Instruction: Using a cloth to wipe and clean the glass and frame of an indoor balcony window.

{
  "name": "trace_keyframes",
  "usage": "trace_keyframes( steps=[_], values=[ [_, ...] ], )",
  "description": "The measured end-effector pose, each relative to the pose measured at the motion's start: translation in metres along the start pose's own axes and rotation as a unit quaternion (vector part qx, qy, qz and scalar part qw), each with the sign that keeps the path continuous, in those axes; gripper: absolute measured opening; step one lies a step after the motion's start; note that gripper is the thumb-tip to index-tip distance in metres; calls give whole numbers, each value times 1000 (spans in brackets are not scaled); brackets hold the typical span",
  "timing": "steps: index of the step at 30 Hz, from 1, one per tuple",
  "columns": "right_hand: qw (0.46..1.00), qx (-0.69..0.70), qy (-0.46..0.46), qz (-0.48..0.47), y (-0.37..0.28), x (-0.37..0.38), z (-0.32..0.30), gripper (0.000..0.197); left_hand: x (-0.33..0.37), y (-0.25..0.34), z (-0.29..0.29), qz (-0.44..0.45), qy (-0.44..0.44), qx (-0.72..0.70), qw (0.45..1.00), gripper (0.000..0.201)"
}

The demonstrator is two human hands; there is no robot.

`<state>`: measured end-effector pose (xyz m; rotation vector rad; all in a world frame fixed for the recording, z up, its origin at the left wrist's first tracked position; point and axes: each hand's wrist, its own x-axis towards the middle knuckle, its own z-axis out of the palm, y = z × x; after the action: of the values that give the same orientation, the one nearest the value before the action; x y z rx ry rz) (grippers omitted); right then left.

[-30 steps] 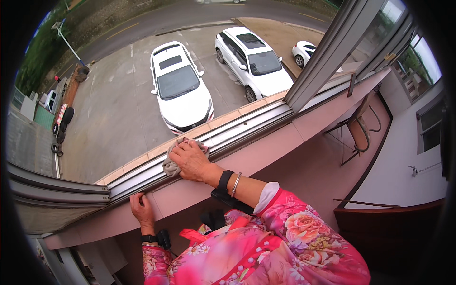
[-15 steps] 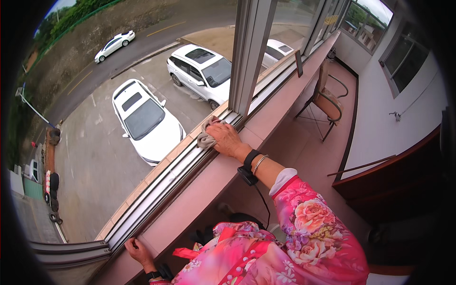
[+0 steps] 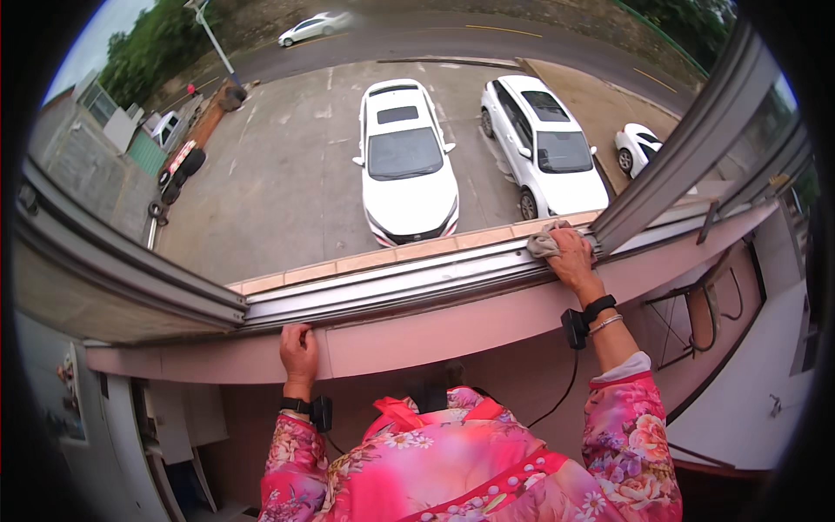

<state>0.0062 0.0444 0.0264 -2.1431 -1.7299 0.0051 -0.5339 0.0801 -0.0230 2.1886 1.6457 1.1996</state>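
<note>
A crumpled grey-beige rag [image 3: 545,243] is under my right hand [image 3: 572,259], whose fingers are closed on it. Hand and rag press on the right end of the silver sliding-window track [image 3: 435,277], close to the upright window frame [image 3: 696,130]. Farther left, my left hand [image 3: 299,352] rests on the pink tiled sill [image 3: 383,344] with its fingers curled in, just below the track. Nothing shows in that hand. Both wrists wear black straps with small black boxes and cables.
Sliding panes with grey frames [image 3: 130,252] stand at the left end of the opening. Outside lies a tan tiled ledge [image 3: 365,260], then a yard with parked white cars [image 3: 404,165]. Under the sill at the right is a chair [image 3: 701,317]; a white cabinet [image 3: 174,422] stands at the left.
My view has swung to the right-hand side's framing, so the track now runs nearly level. The rag stays in my right hand beside the upright frame. My left hand stays on the sill.
</note>
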Motion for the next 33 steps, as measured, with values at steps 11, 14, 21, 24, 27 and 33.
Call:
trace_keyframes(
  steps=[11,14,21,24,27,33],
  values=[
    [948,44,-87,-302,-217,0,52,46,-41,15,-49,-149,42,-124,980,9],
    [925,44,-103,-364,-261,5,67,49,-69,4,-70,-196,100,-140,965,10],
    [858,92,-126,-490,-384,5,110,59,-120,-11,-99,-283,136,-159,936,8],
    [839,113,-107,-521,-426,6,133,57,-132,-12,-107,-303,157,-170,925,8],
    [834,108,-123,-527,-453,7,143,53,-144,-14,-117,-321,158,-164,919,9],
    [844,96,-112,-515,-464,2,143,38,-138,-12,-123,-339,141,-193,910,11]
  ],
)
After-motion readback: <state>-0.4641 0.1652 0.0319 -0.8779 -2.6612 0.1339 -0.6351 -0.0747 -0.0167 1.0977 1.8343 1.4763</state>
